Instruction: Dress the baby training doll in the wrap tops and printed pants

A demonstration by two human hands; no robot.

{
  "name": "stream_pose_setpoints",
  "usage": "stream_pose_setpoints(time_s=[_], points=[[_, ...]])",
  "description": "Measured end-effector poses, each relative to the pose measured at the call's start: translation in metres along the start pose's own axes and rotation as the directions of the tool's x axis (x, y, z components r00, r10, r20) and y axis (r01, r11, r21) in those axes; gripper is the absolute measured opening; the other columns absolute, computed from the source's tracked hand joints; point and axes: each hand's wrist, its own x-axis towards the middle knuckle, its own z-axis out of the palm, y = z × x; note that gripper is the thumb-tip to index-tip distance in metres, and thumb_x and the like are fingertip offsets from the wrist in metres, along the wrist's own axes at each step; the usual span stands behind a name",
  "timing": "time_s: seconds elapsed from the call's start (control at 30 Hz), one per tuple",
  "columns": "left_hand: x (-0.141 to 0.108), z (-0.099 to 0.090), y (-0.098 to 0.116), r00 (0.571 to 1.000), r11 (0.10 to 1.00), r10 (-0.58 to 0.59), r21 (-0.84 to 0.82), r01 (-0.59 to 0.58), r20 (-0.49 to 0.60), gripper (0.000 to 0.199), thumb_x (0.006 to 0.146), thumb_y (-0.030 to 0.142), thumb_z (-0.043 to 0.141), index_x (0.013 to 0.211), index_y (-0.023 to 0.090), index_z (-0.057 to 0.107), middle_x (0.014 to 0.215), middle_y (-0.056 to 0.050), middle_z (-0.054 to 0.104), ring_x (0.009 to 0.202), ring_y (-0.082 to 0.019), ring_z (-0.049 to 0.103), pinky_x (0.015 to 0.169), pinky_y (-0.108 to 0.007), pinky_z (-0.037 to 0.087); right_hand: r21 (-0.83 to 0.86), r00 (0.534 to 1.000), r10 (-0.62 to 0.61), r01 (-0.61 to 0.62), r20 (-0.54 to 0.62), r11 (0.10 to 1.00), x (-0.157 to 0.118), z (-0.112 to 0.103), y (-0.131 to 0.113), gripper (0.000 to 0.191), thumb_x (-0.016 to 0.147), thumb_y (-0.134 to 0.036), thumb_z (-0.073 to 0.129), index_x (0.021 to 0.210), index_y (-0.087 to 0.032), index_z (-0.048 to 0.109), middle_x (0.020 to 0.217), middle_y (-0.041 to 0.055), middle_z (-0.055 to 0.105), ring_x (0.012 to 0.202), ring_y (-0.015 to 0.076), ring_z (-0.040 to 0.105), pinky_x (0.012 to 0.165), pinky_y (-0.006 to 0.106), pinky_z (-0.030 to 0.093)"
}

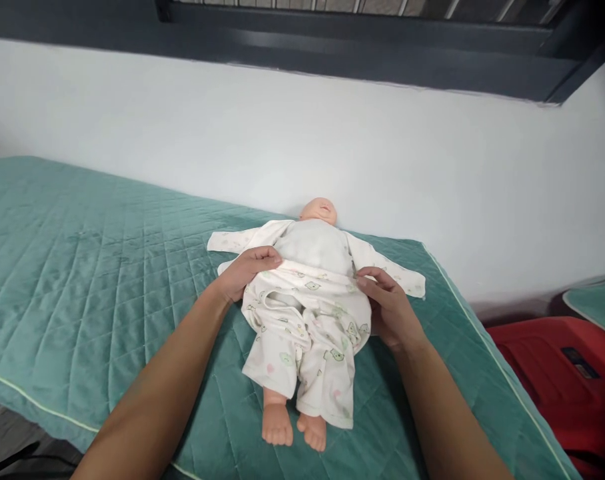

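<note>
Left hand [252, 268] and right hand [390, 305] each pinch one side of the trousers [310, 303] at waist level; the doll [315, 245] lies face-up on the green quilt [127, 267].

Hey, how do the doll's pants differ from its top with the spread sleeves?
The pants carry a bold print; the top's print looks fainter. The pants run down toward the doll's feet, while the top's sleeves reach out sideways. The left hand and right hand pinch the pants' waistband; the top lies open in front. Both are whitish.
</note>
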Motion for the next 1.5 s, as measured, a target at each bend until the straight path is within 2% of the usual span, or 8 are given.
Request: stream_pose_setpoints(time_s=[0.3,0.53,0.7,0.8,0.9,0.97,1.33,1.5], points=[[0.0,-0.008,-0.002,0.998,0.998,-0.035,0.056,0.032,0.051,0.026,0.077,0.037,0.073,0.084,0.016,0.06,0.074,0.003,0.05,0.06,-0.007,0.043,0.054,-0.018,0.033,-0.345,0.991,-0.042,0.085,0.129,0.935,0.008,-0.011,0.009,0.031,0.077,-0.045,0.075,0.089,-0.021,0.06,0.069,-0.0042,0.053,0.057,0.0092,0.042,0.053,0.023,0.032],[-0.003,-0.023,0.001,0.963,0.955,-0.166,0.279,0.103,0.213,0.028,0.079,0.04,0.072,0.092,0.018,0.06,0.067,0.004,0.047,0.054,-0.006,0.037,0.047,-0.018,0.022,-0.549,0.956,-0.006,0.173,0.292,0.818,0.008,-0.021,0.007,0.021,0.08,-0.037,0.066,0.086,-0.02,0.055,0.074,-0.0015,0.059,0.063,0.012,0.048,0.056,0.024,0.036],[-0.007,-0.026,0.006,0.919,0.958,-0.179,0.273,0.083,0.351,0.032,0.077,0.032,0.073,0.102,0.018,0.059,0.082,0.001,0.056,0.066,-0.008,0.047,0.056,-0.017,0.034,-0.655,0.973,-0.074,0.202,0.219,0.728,0.008,-0.016,0.011,0.013,0.075,-0.033,0.064,0.078,-0.022,0.058,0.069,-0.0018,0.06,0.062,0.0139,0.049,0.057,0.026,0.035],[-0.008,-0.027,0.008,0.887,0.963,-0.181,0.26,0.073,0.424,0.033,0.077,0.026,0.073,0.105,0.017,0.058,0.084,0.0,0.059,0.071,-0.009,0.051,0.063,-0.018,0.037,-0.775,0.985,-0.102,0.171,0.137,0.609,0.011,-0.013,0.014,0.007,0.075,-0.028,0.062,0.077,-0.023,0.058,0.07,-0.0006,0.062,0.065,0.0158,0.051,0.059,0.027,0.034],[-0.009,-0.027,0.009,0.874,0.958,-0.208,0.271,0.091,0.439,0.031,0.079,0.024,0.071,0.104,0.017,0.057,0.084,0.0,0.06,0.07,-0.008,0.051,0.061,-0.017,0.036,-0.88,0.991,-0.113,0.114,0.069,0.46,0.014,-0.011,0.015,0.005,0.075,-0.025,0.057,0.079,-0.022,0.058,0.076,0.0016,0.065,0.069,0.0174,0.053,0.061,0.029,0.033],[-0.009,-0.027,0.009,0.872,0.953,-0.237,0.279,0.121,0.429,0.03,0.078,0.024,0.072,0.103,0.017,0.056,0.084,0.0,0.061,0.069,-0.008,0.052,0.06,-0.017,0.035,-0.901,0.993,-0.104,0.092,0.052,0.424,0.014,-0.009,0.017,0.007,0.075,-0.026,0.057,0.082,-0.022,0.058,0.08,0.0028,0.067,0.072,0.0183,0.054,0.062,0.029,0.034],[-0.002,-0.014,0.007,0.896,0.89,-0.312,0.428,0.158,0.317,0.023,0.067,0.015,0.069,0.085,0.015,0.055,0.078,0.001,0.061,0.07,-0.012,0.054,0.064,-0.023,0.039,-0.836,0.988,-0.098,0.154,0.12,0.527,0.013,-0.011,0.02,0.017,0.069,-0.026,0.068,0.084,-0.021,0.06,0.084,0.0035,0.07,0.072,0.0187,0.058,0.063,0.029,0.037],[-0.004,-0.01,0.006,0.93,0.915,-0.217,0.395,0.088,0.295,0.018,0.067,0.015,0.063,0.084,0.016,0.055,0.08,0.002,0.059,0.073,-0.012,0.053,0.066,-0.023,0.039,-0.62,0.977,-0.107,0.199,0.183,0.759,0.009,-0.004,0.017,0.018,0.067,-0.021,0.071,0.083,-0.022,0.065,0.083,0.0033,0.071,0.078,0.0219,0.061,0.067,0.03,0.044]])
